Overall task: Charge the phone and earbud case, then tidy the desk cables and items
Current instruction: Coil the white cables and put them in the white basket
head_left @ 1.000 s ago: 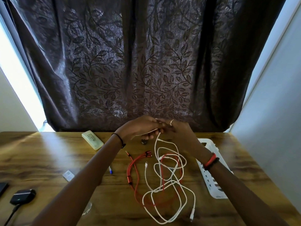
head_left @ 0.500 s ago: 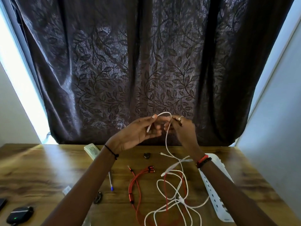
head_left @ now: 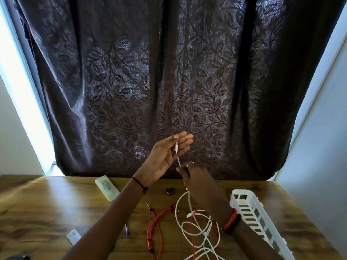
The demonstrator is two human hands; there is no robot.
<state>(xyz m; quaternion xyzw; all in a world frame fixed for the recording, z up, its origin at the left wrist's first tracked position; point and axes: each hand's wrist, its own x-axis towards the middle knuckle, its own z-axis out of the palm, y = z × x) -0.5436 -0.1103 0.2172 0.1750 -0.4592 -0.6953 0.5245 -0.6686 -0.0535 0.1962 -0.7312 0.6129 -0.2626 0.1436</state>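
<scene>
I see a dark leaf-patterned curtain (head_left: 169,81) behind the counter (head_left: 47,203), and a white basket (head_left: 249,209) at its right edge. A white cable (head_left: 190,214) loops over a red cable (head_left: 149,235) near the front edge. The left hand (head_left: 165,156) pins its plug under the thumb and the right hand (head_left: 199,182) pinches it just below. A pale remote (head_left: 107,187) lies by the back edge — I can't read its markings.

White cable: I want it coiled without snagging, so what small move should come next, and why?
Probably loop the white cable once round the left hand with the right hand. The left holds the plug end raised, the right pinches the cable just below, and the slack lies tangled with the red cable on the desk.
</scene>
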